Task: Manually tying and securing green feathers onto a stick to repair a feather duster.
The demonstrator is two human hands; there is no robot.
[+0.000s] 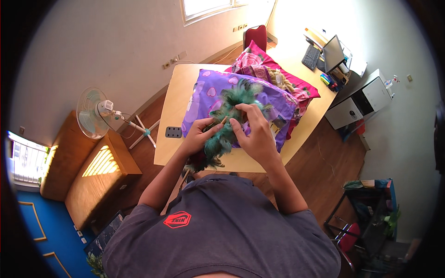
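A feather duster (219,142) with green and dark feathers slants across the middle, above the table. A thin stick shows below its lower end. My left hand (202,134) is closed round its middle, where a short light-brown bit of stick shows between thumb and feathers. My right hand (256,134) has thumb and bent index finger on the feathers just right of there. Whether a loose strand lies between those fingertips is too small to tell. Under the duster lies a purple pillow (193,116) with pink hearts.
A pink rose-patterned pillow (308,83) lies behind the purple one, on the pale wooden table (181,83). Further right are a keyboard (310,57), a monitor (333,53) and pens. A standing fan (95,113) is at left, a red chair (255,38) behind the table.
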